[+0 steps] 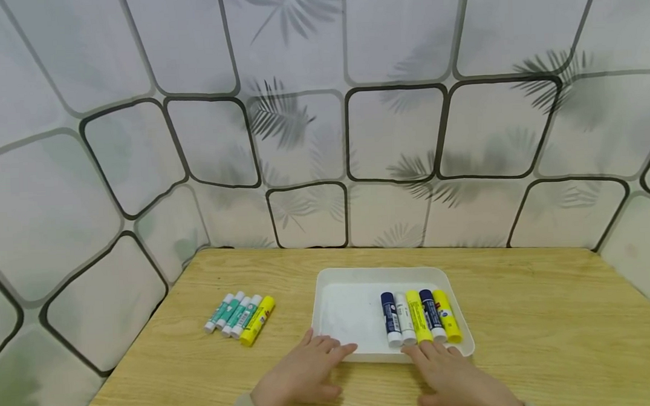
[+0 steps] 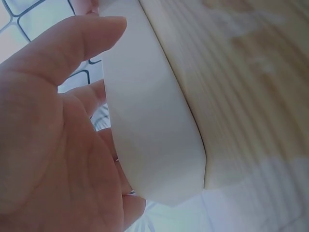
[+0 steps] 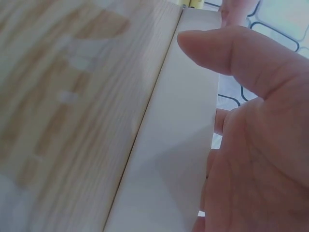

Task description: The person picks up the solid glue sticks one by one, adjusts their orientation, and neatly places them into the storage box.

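Note:
A white rectangular tray [image 1: 347, 317] lies flat on the wooden table in the head view. Several glue sticks stand side by side in its right half: a navy one [image 1: 391, 320], a white one [image 1: 404, 318], a yellow one [image 1: 419, 316], another navy one and another yellow one. My left hand [image 1: 305, 370] holds the near wall at the left, its fingers over the rim and thumb [image 2: 91, 36] in front of the outer face. At the right end of that wall, my right hand [image 1: 455, 376] grips likewise, thumb [image 3: 217, 46] outside. The fingertips are partly hidden behind the wall.
Left of the tray, several teal-and-white glue sticks [image 1: 236, 313] lie in a slanted row on the table [image 1: 553, 320], with a yellow glue stick [image 1: 257, 321] alongside. A patterned curtain [image 1: 393, 133] hangs behind the table and along its left side.

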`<state>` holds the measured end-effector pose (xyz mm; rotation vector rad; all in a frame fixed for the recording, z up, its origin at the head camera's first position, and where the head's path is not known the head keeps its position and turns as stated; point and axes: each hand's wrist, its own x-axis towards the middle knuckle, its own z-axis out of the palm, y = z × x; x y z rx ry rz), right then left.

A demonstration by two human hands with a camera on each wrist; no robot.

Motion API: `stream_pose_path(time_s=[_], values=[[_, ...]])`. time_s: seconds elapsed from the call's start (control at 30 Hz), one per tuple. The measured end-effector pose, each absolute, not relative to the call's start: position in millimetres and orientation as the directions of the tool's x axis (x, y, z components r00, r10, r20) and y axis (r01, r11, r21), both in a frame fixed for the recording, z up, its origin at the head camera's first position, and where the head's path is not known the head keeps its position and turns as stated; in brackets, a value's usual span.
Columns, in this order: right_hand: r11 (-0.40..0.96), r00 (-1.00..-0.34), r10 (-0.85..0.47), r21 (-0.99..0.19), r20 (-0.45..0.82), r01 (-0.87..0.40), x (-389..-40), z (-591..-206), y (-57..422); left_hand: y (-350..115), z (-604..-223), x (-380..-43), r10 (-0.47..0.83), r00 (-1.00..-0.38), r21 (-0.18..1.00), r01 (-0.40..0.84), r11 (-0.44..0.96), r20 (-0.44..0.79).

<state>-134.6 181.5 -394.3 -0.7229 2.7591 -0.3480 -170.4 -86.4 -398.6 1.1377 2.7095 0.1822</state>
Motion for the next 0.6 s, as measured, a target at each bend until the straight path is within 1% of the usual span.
stream_pose_path(time_s=[0.17,0.4,0.47,0.6], values=[[0.852,-0.845,-0.496,-0.300,-0.199,-0.429,-135,-394,182,-87,-397,-169,0.714,-0.690,0.194,0.689,0.699,-0.123],[0.852,-0.847,-0.495,-0.297,-0.192,-0.430,-135,-395,182,-88,-393,-171,0.726,-0.686,0.154,0.713,0.684,-0.049],[0.852,-0.849,-0.496,-0.292,-0.184,-0.435,-135,-395,181,-90,-391,-173,0.717,-0.696,0.151,0.705,0.692,-0.036],[0.849,-0.848,-0.501,-0.292,-0.176,-0.441,-135,-396,181,-97,-384,-178,0.672,-0.740,0.172,0.664,0.728,0.013]])
